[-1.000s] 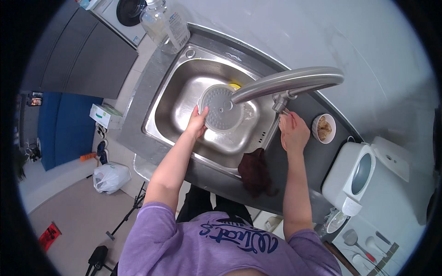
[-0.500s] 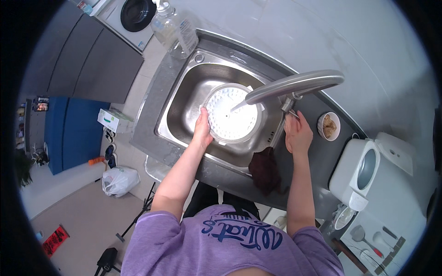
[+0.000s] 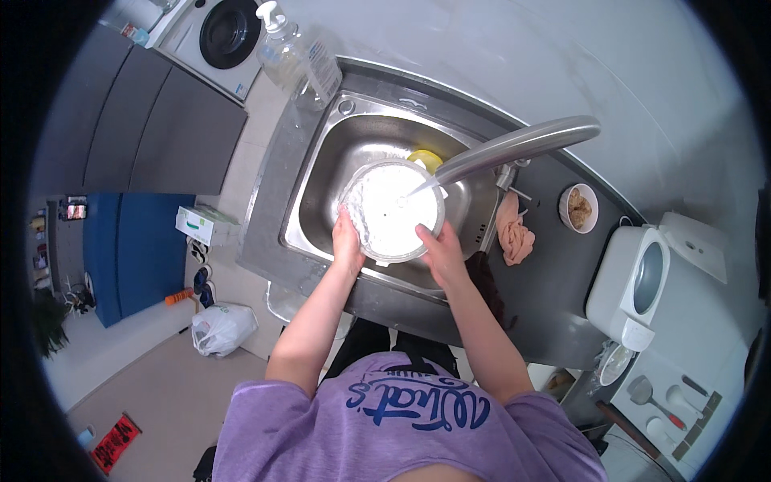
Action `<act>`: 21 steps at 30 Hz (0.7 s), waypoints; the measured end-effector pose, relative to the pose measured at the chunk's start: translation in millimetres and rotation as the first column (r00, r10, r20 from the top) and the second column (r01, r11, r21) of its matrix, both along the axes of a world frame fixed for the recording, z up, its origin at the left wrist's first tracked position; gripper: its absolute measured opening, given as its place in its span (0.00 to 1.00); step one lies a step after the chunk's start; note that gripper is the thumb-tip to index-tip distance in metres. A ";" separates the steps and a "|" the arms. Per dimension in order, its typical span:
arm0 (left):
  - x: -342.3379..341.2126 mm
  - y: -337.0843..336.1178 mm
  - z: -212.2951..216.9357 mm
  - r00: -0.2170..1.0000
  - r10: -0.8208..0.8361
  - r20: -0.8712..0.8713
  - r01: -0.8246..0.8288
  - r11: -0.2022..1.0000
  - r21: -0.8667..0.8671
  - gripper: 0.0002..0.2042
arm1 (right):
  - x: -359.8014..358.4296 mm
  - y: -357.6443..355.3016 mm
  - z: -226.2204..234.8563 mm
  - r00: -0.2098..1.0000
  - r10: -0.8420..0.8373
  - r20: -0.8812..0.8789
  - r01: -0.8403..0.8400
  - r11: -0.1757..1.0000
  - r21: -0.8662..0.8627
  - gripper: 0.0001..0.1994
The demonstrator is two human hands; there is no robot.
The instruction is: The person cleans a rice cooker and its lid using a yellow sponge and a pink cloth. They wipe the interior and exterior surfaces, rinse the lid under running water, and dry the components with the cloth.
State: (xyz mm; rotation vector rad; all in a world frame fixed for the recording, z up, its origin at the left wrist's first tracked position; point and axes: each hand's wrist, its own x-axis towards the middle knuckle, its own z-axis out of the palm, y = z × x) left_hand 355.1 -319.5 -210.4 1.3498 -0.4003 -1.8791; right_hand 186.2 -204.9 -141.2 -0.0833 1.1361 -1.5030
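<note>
A round white tray with a dimpled, pale rim [image 3: 393, 210] is held over the sink beneath the tap [image 3: 522, 145]. A thin stream of water runs from the spout onto it. My left hand [image 3: 346, 243] grips its left edge. On its right edge sits my right hand [image 3: 443, 255], thumb on top of the rim and fingers mostly hidden underneath. Glare washes out the tray's middle. Behind it in the steel sink [image 3: 321, 157] a yellow round thing [image 3: 426, 159] shows partly.
A pink cloth [image 3: 514, 229] lies right of the sink, beside a white bowl of brownish pieces [image 3: 578, 207]. A dark cloth [image 3: 486, 283] hangs at the sink's near right corner. A clear pump bottle [image 3: 301, 68] stands back left; a white rice cooker [image 3: 626, 285] stands far right.
My right hand has left the tap handle and taken the tray's right edge. The tray has shifted slightly toward me, uncovering the yellow thing. The pink cloth now shows where my hand was.
</note>
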 end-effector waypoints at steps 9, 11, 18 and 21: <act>9.8 -19.5 20.9 0.896 -0.206 -0.392 0.263 0.960 0.097 0.39 | 39.4 -26.1 -51.2 0.323 0.159 -0.933 -0.247 0.966 0.079 0.16; 10.4 -22.2 17.2 0.834 -0.183 -0.520 0.266 0.960 0.090 0.31 | 42.4 -22.0 -53.7 -0.003 0.098 -0.995 -0.408 0.908 0.091 0.18; 28.0 -31.4 -5.0 0.976 -0.121 -0.184 0.160 0.963 0.216 0.21 | -36.7 -65.7 -115.2 0.465 0.233 -0.854 -0.247 0.961 0.127 0.12; 33.4 -35.9 -3.0 0.944 -0.162 -0.288 0.209 0.968 0.139 0.22 | -91.7 -110.6 -175.3 -0.092 0.370 -0.924 0.351 0.881 0.318 0.15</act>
